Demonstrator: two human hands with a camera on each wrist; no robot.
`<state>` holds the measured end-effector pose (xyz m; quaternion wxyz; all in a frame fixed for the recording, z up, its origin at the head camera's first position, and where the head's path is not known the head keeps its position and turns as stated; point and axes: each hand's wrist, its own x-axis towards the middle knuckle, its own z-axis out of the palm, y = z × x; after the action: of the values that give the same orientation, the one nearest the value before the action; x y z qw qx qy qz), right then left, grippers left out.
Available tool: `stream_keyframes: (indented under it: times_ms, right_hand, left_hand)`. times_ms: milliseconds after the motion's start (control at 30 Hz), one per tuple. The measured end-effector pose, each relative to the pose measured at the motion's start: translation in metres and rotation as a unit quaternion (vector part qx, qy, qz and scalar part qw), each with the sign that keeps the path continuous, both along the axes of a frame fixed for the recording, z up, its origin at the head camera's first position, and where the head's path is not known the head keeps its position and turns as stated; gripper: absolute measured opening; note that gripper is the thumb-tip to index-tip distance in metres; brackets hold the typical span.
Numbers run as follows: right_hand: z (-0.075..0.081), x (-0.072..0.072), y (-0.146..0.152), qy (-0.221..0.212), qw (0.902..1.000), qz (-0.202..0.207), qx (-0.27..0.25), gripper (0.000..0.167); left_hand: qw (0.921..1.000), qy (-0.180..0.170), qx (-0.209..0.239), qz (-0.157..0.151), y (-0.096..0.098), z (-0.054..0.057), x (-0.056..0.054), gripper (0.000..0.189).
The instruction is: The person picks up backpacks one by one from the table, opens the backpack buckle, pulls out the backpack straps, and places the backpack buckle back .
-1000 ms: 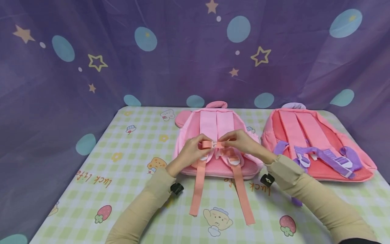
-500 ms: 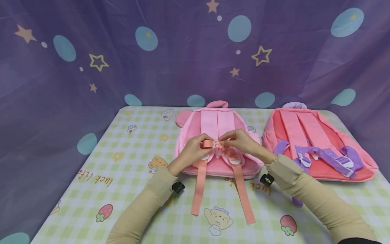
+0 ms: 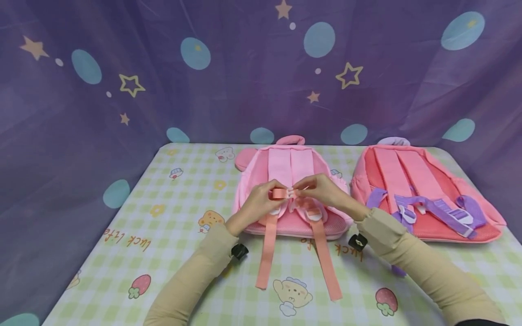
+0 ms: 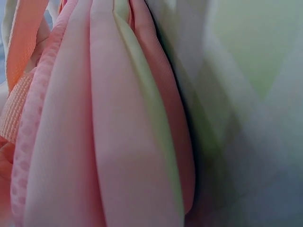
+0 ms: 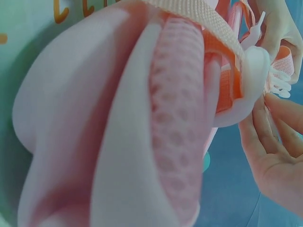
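A pink backpack (image 3: 281, 170) lies with its shoulder straps up. Across its lower middle, an orange webbing strap (image 3: 279, 194) with a white plastic buckle (image 3: 290, 193) is held between both hands. My left hand (image 3: 258, 199) pinches the looped strap just left of the buckle. On the other side my right hand (image 3: 322, 190) pinches the strap end, fingertips right at the buckle. The right wrist view shows the buckle's white prongs (image 5: 280, 85) between the two hands. Only the backpack's side (image 4: 128, 118) and strap parts fill the left wrist view; the left hand's grip is hidden there.
To the right lies a coral backpack (image 3: 420, 190) with purple straps (image 3: 450, 213). Two loose orange strap tails (image 3: 267, 258) hang toward the front over the green checked tablecloth (image 3: 179, 271). A purple patterned curtain (image 3: 244, 81) stands behind the table.
The buckle and my left hand have shifted very slightly to the right. Both hands keep their hold, and the backpacks stay in place.
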<state>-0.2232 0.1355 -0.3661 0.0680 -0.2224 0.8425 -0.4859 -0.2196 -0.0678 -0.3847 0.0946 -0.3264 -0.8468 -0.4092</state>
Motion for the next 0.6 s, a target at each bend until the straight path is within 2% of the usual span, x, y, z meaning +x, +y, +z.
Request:
stream_keyframes:
  times_ms: [367, 600]
  right_hand:
    - [0.0001, 0.0029, -0.0013, 0.003, 0.9998, -0.009, -0.017, 0.012]
    - [0.0037, 0.0079, -0.0007, -0.014, 0.9997, -0.003, -0.020, 0.017]
  left_hand:
    - [0.9999, -0.008, -0.005, 0.007, 0.0027, 0.0004, -0.0004, 0.021]
    - [0.9999, 0.010, -0.007, 0.006, 0.0014, -0.0019, -0.0003, 0.020]
